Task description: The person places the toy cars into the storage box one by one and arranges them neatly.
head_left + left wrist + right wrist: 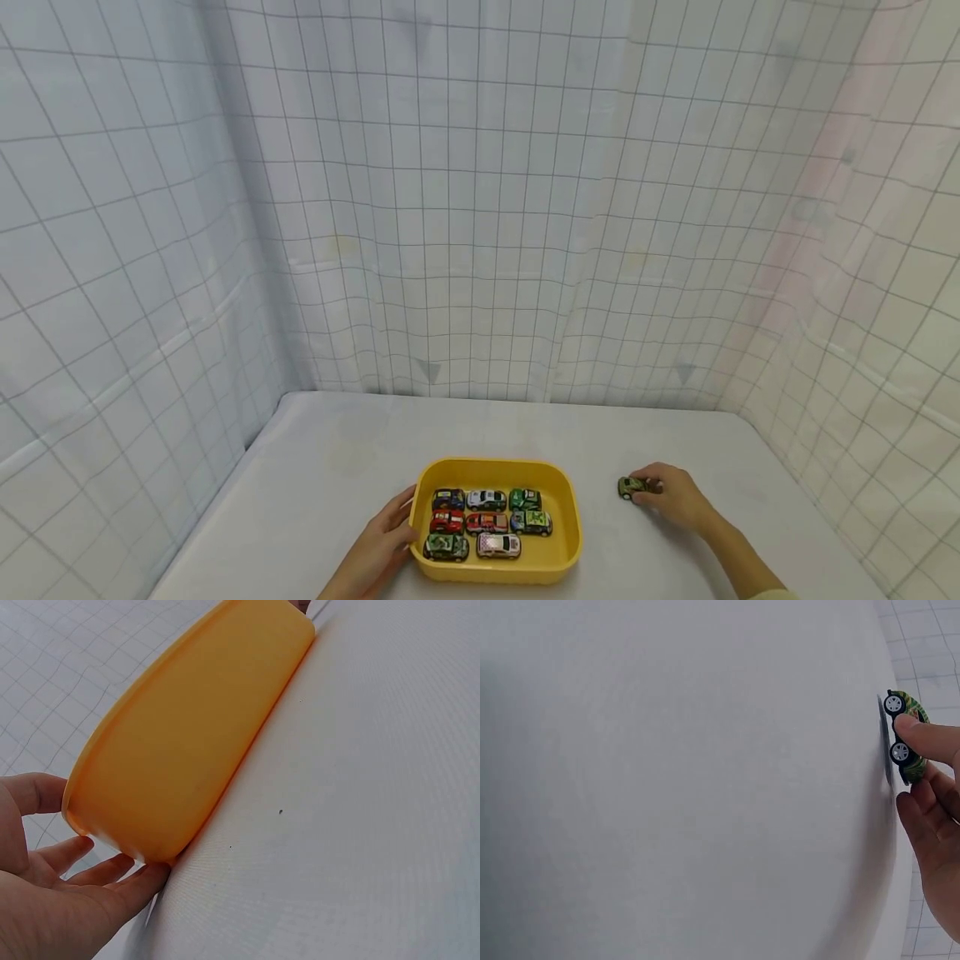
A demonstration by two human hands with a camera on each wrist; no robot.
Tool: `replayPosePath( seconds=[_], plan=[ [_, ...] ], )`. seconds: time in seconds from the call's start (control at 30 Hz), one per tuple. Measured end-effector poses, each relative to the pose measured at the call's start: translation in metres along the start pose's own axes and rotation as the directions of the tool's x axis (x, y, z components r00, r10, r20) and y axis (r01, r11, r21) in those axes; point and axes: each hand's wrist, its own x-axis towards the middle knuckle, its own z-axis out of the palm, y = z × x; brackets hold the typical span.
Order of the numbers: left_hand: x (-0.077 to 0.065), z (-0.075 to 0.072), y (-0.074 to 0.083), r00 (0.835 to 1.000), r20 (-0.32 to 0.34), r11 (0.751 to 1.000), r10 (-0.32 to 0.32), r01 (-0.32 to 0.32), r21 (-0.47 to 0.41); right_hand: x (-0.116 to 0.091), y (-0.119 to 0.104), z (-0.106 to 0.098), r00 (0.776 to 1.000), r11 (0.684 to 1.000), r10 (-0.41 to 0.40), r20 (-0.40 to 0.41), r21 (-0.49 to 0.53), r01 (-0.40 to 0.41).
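A yellow plastic tray (551, 554) with rounded corners sits on the table. Several small toy cars stand inside it in rows, among them a red car (447, 522), a white-and-pink car (498, 546) and a camouflage-green car (446, 547). My left hand (382, 542) holds the tray's left end, thumb at the rim and fingers (112, 870) against the outer wall. To the right of the tray, my right hand (675, 496) pinches another green patterned toy car (915, 769) between thumb and fingers. Its wheels look just above the tabletop in the right wrist view.
A white cloth covers the table (322, 467). White curtains with a dark grid (480, 250) hang behind it and along both sides. A stretch of tabletop lies between the tray and my right hand.
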Motion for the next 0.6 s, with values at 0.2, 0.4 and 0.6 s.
replayPosePath(
  seconds=[0.2,0.4,0.6],
  plan=[
    [0.001,-0.001,-0.001,1.000,0.002,1.000,0.001,-0.001,0.011,0.005,-0.011,0.005,0.997,0.998,-0.047,-0.057,-0.031,0.046],
    [0.003,0.000,-0.003,1.000,0.004,1.000,0.006,-0.006,0.015,0.007,-0.029,0.006,0.994,0.997,-0.072,-0.080,0.023,0.074],
    [0.005,0.000,-0.002,1.000,-0.003,1.000,0.001,-0.001,0.025,0.005,-0.042,0.011,0.989,0.992,-0.111,-0.097,0.045,0.116]
  ],
)
